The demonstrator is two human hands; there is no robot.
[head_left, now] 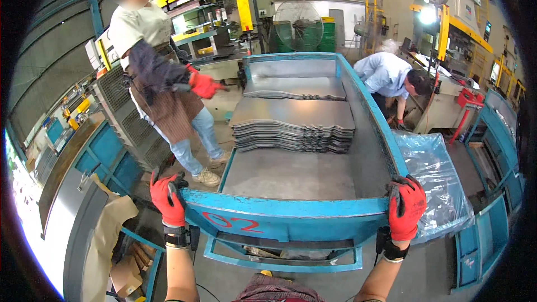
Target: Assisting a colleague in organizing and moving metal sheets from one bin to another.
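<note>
A blue steel bin (291, 207) stands right in front of me, with a painted red marking on its near wall. My left hand (169, 198), in a red glove with dark fingers and palm, is closed on its near left corner. At the near right corner, my right hand (406, 207) grips the rim in a matching glove. Inside, a stack of flat metal sheets (293, 113) with wavy edges fills the middle, and another stack (296, 85) lies behind it. The bin's near floor (288, 176) is bare metal. Both wrists wear black straps.
A co-worker in red gloves and a brown apron (168, 81) stands beyond the bin's left side. Another person (386, 75) bends down at the right. Plastic-wrapped goods (430, 182) lie along the bin's right side. Blue racks (484, 240), a large fan (298, 25) and presses surround the area.
</note>
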